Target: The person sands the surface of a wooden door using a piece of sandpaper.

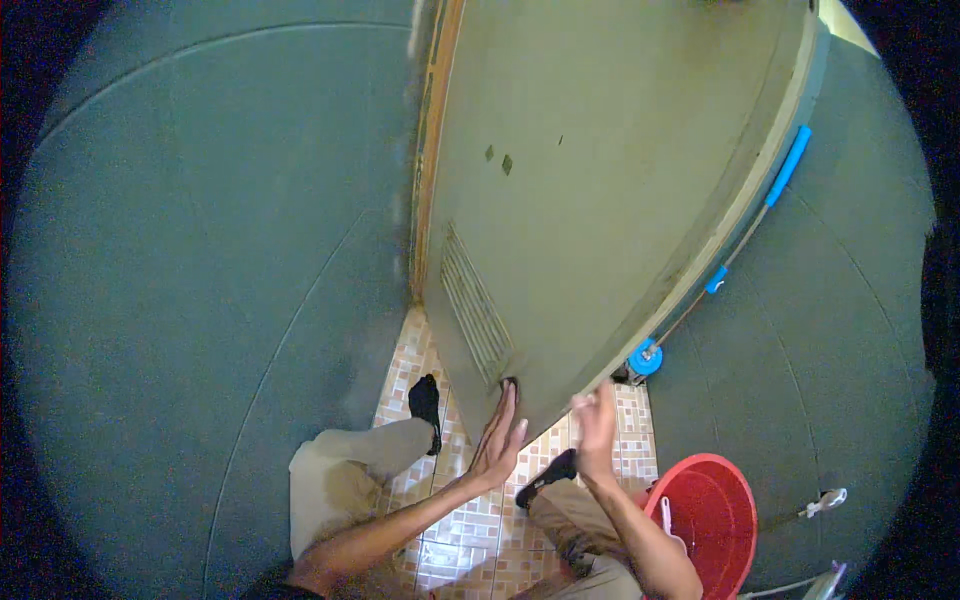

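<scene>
The left hand (499, 436) lies flat, fingers spread, against the bottom of a tall grey-green door panel (590, 170), just below its slatted vent (476, 303). At three o'clock from it, the right hand (594, 428) is blurred at the door's lower corner; whether its fingers are open or clasped on the edge cannot be told. The door fills the frame from twelve o'clock down to centre. A round red plastic bucket (712, 520) stands at five o'clock, beside the right forearm. A blue pipe fitting (646, 357) sits near the door's foot. Small beige mosaic floor tiles (487, 535) lie under black-socked feet.
</scene>
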The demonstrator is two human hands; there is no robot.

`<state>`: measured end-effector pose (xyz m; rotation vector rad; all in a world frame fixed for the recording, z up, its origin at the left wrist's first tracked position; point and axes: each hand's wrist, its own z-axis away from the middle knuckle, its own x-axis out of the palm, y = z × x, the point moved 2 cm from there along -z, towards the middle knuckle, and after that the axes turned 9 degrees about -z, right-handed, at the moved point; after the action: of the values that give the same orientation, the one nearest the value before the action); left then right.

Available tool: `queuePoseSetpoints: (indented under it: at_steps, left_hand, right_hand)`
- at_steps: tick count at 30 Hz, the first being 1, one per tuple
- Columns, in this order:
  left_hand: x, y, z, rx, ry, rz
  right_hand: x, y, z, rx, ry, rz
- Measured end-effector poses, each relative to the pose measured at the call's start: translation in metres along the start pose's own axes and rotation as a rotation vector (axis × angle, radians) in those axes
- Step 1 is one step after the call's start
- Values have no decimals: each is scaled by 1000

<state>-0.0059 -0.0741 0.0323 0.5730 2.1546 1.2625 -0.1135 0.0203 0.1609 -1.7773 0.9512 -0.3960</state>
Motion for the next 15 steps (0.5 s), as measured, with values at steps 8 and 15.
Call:
queuePoseSetpoints:
  at_steps: [8,15]
  left_hand:
    - [8,-7,-8,-96,-78,-1]
    - [9,-14,-18,-85,29,-43]
  right_hand:
    - [-43,-118,-45,-223,261,-222]
    - [-38,-112,-60,-4,-8,-226]
